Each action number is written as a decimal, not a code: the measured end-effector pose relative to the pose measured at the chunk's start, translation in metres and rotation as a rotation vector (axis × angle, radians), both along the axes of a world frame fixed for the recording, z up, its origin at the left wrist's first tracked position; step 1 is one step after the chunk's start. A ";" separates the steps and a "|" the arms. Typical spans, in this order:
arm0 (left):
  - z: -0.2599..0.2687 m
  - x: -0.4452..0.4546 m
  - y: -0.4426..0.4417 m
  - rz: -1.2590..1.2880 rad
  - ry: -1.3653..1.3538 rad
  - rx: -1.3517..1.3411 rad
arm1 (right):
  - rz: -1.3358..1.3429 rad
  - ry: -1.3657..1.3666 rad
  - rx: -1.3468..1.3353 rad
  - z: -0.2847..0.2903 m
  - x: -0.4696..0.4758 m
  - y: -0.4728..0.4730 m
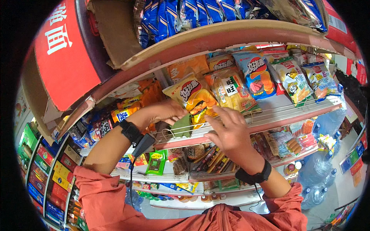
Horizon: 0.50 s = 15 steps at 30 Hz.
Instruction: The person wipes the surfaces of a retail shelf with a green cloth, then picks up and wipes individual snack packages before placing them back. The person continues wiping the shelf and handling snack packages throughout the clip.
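Observation:
My left hand (166, 112) is slightly blurred and has its curled fingers on a green cloth (182, 126) behind the wire rail of the snack shelf. Part of the cloth is hidden under those fingers. A yellow chip bag (192, 96) leans upright just beyond, between my two hands. My right hand (228, 127) hovers in front of that bag's lower right side with its fingers spread and nothing in them. To the right stand a clear rice-cracker bag (231, 92) and a blue chip bag (254, 73). Black bands circle both wrists.
Above, an open carton (112, 31) holds blue packets (190, 14). The wire rail (277, 111) edges the shelf. Lower shelves carry stick snacks (214, 158) and a green packet (157, 161). Large water bottles (316, 173) stand at right, boxed goods (59, 176) at left. Cables hang from both wrists.

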<state>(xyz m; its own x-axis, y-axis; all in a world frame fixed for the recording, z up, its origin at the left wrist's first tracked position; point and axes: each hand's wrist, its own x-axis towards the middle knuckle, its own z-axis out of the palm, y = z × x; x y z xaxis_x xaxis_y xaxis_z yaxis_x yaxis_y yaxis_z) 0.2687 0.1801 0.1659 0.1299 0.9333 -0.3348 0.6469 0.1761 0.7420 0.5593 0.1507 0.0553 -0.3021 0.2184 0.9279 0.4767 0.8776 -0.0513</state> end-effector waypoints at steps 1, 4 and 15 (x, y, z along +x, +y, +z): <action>-0.001 -0.004 0.000 0.135 -0.046 0.052 | -0.003 -0.012 0.008 0.004 -0.008 -0.002; -0.002 -0.012 0.010 0.340 -0.215 0.232 | 0.020 -0.060 -0.028 0.015 -0.041 -0.001; 0.005 0.019 0.012 0.346 -0.441 0.537 | 0.046 -0.352 -0.419 0.036 -0.109 0.011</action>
<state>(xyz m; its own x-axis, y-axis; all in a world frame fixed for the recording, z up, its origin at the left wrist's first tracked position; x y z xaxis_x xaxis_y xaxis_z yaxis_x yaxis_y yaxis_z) 0.2882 0.1916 0.1704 -0.1825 0.9647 0.1899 0.2455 -0.1423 0.9589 0.4501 0.1616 0.0914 -0.5962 0.5272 0.6054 0.4902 0.8363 -0.2455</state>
